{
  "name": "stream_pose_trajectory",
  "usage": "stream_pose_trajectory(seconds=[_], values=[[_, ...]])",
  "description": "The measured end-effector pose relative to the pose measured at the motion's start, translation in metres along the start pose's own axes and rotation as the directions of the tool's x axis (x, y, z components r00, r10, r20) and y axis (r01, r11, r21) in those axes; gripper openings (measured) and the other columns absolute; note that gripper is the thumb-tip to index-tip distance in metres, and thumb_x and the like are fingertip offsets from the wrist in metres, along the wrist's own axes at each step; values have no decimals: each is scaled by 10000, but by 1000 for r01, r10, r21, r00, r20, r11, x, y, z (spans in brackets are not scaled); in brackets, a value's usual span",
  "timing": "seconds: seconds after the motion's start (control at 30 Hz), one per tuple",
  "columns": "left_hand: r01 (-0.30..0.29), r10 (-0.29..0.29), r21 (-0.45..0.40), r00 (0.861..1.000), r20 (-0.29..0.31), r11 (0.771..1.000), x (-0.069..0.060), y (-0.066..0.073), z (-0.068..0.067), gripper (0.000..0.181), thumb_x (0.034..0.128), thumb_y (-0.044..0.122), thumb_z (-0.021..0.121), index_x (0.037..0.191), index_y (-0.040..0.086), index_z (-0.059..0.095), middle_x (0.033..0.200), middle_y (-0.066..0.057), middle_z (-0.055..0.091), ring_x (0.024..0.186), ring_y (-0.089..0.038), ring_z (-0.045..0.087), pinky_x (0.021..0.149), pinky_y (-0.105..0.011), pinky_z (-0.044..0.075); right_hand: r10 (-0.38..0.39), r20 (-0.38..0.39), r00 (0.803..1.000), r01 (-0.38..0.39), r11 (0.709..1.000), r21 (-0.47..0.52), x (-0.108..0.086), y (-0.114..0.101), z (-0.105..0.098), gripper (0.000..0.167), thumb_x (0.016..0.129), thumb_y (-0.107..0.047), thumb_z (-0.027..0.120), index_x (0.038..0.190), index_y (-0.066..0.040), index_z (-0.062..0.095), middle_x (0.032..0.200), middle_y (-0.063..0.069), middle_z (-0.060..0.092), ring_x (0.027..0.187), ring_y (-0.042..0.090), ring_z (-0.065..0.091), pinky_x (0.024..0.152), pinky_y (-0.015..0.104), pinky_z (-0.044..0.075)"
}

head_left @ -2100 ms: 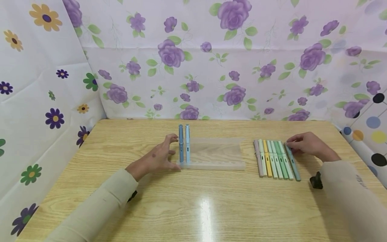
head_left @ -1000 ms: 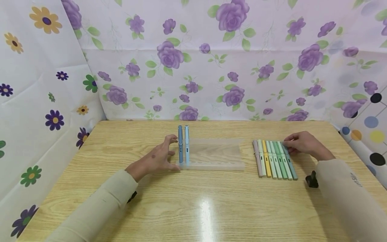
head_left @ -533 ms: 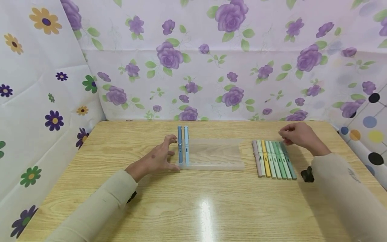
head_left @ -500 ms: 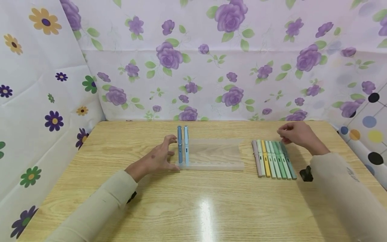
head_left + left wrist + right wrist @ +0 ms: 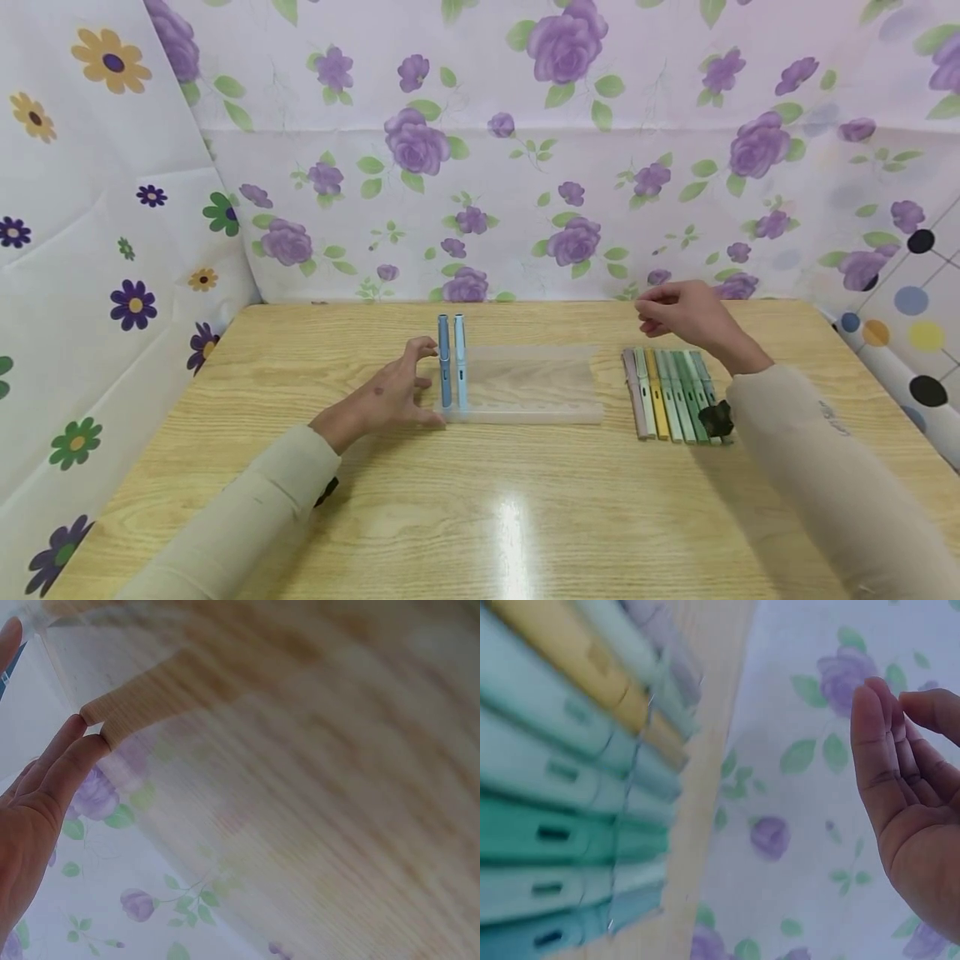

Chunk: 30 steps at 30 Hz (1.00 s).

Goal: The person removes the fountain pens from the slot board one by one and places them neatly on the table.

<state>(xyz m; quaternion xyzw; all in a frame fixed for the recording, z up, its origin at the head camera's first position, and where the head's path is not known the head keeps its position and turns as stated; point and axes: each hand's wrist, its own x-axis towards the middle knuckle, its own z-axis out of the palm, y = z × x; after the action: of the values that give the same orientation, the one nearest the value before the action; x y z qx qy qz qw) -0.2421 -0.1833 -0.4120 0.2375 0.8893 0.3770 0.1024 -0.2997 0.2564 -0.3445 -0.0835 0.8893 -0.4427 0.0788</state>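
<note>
At the left end of the clear pen stand [image 5: 525, 417], my left hand [image 5: 382, 396] has its thumb by the front corner and its fingers spread along the side. The left wrist view shows those fingers [image 5: 64, 761] fairly straight. A dark blue pen [image 5: 445, 367] and a light blue pen [image 5: 461, 367] stand upright in the stand's left part. My right hand [image 5: 693, 317] hovers behind the row of pens [image 5: 562, 832], holding nothing, its thumb near the loosely bent fingers [image 5: 874, 742]. That row has mauve, pale green, yellow, green and teal pens side by side.
The wooden table [image 5: 420, 517] carries the stand and the pens. A flowered cloth [image 5: 510, 167] hangs along its back edge, and another cloth [image 5: 67, 333] closes the left side. A black wrist device [image 5: 716, 418] under the right sleeve overlaps the row's right end.
The teal pen was straightened against the row's right end. My right hand then let go, rose and moved left behind the pens. My left hand stays at the stand.
</note>
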Motion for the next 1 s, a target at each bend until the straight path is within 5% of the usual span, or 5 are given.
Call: stream_pose_trajectory(seconds=[0.63,1.0], values=[[4,-4,14,1000,-4,1000,0,0,0,1037,748,161,903,1450,156,140,1550,-209,304,1198,-434,586,1002,-551,469,-182,109,977,180,983,24,15,-52,42,331,1018,-241,615,1233,9,656,1086,165,707,960,226,699,857,326,572],[-1,1,12,1000,-11,1000,-1,0,0,1057,747,186,907,1474,150,141,1553,-212,287,1192,-433,589,986,-550,482,-223,163,961,216,974,62,22,-74,62,277,1027,-139,587,1245,20,647,1112,194,703,978,247,703,861,342,574]])
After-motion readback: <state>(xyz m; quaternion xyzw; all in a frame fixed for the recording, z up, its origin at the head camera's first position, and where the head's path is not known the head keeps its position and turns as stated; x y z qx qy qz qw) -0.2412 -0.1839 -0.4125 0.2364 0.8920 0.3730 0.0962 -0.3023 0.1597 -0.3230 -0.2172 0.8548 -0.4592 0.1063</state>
